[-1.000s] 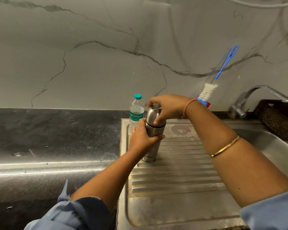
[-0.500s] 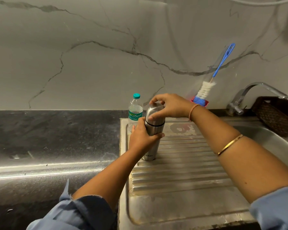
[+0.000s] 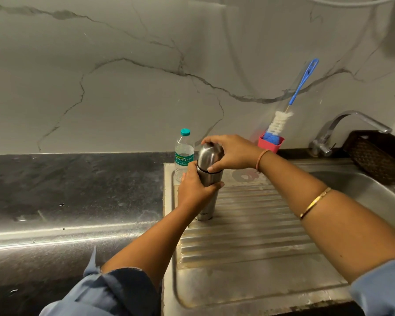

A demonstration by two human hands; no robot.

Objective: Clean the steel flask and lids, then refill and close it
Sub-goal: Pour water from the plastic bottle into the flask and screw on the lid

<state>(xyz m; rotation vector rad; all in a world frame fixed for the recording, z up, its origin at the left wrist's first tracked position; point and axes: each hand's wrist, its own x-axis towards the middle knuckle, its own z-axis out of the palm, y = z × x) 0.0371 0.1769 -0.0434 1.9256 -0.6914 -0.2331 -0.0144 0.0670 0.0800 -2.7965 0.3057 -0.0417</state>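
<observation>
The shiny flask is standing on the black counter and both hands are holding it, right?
Not quite. The head view shows the flask standing on the ribbed steel draining board instead. Both hands do hold it: the left hand grips its body, the right hand grips its lid.

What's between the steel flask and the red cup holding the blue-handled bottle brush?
Head view: only the right hand and its wrist, gripping the domed cap of the cylindrical steel flask; the red cup stands behind the wrist.
</observation>
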